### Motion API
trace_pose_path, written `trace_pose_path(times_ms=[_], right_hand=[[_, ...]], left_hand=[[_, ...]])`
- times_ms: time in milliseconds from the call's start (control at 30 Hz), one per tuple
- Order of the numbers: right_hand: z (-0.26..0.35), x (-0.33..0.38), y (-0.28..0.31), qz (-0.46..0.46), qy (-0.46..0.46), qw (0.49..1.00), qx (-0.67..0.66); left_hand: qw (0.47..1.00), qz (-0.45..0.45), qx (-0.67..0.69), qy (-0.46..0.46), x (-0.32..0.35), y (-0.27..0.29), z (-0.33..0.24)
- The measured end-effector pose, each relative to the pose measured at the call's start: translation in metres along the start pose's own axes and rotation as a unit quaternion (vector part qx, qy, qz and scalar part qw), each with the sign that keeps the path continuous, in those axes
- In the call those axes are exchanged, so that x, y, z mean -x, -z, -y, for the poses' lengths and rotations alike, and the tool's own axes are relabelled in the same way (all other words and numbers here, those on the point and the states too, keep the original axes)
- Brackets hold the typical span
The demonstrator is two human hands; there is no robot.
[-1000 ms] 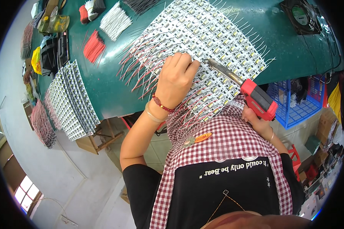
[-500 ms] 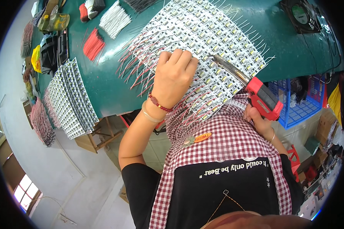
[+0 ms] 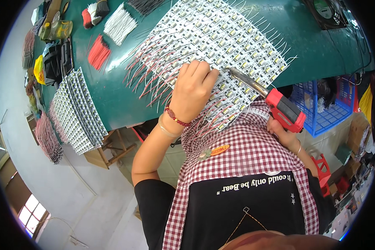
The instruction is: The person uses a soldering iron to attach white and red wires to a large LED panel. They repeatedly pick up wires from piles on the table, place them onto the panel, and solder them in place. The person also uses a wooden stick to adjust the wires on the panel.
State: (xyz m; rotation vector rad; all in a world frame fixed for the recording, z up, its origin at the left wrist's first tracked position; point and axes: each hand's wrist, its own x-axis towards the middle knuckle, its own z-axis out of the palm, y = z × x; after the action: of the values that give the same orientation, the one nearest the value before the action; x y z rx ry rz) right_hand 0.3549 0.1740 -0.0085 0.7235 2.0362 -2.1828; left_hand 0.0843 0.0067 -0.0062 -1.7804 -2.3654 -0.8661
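A broad sheet of white LED circuit boards [image 3: 233,37] lies on the green table, its near end over my checked apron. Red and white wires [image 3: 143,77] stick out along its left side, with white wires along its right. My left hand [image 3: 196,85] is closed over the middle of the sheet, fingers bent down; whatever the fingertips pinch is hidden. My right hand [image 3: 280,132] grips a red and black soldering gun [image 3: 284,109] by its lower end. The gun's metal tip points at the boards just right of my left fingers.
Bundles of red wires [image 3: 98,52] and white wires [image 3: 120,25] lie on the table [image 3: 116,98]. More LED boards [image 3: 77,112] hang over its left edge. A black fan [image 3: 327,14] stands at the far right. Below the table's right edge is a blue plastic crate [image 3: 323,114].
My left hand and the soldering gun's tip have both shifted a little toward me over the boards. Both grips look the same. The whole view has tilted slightly.
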Motion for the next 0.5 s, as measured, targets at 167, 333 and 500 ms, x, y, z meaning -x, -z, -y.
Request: trace_pose_path(times_ms=[167, 333, 500], right_hand=[[-0.0013, -0.0006, 0.0002, -0.002, 0.009, 1.000, 0.015], [-0.0036, -0.0050, -0.0006, -0.005, 0.044, 0.996, 0.078], [-0.0020, -0.0020, -0.0012, -0.017, 0.044, 0.996, 0.076]], left_hand=[[1.000, 0.007, -0.007, 0.006, -0.0003, 0.0012, -0.0013], [1.000, -0.001, -0.025, 0.000, -0.0010, -0.0009, -0.0047], [1.000, 0.001, -0.030, 0.001, -0.0009, 0.0001, -0.0059]])
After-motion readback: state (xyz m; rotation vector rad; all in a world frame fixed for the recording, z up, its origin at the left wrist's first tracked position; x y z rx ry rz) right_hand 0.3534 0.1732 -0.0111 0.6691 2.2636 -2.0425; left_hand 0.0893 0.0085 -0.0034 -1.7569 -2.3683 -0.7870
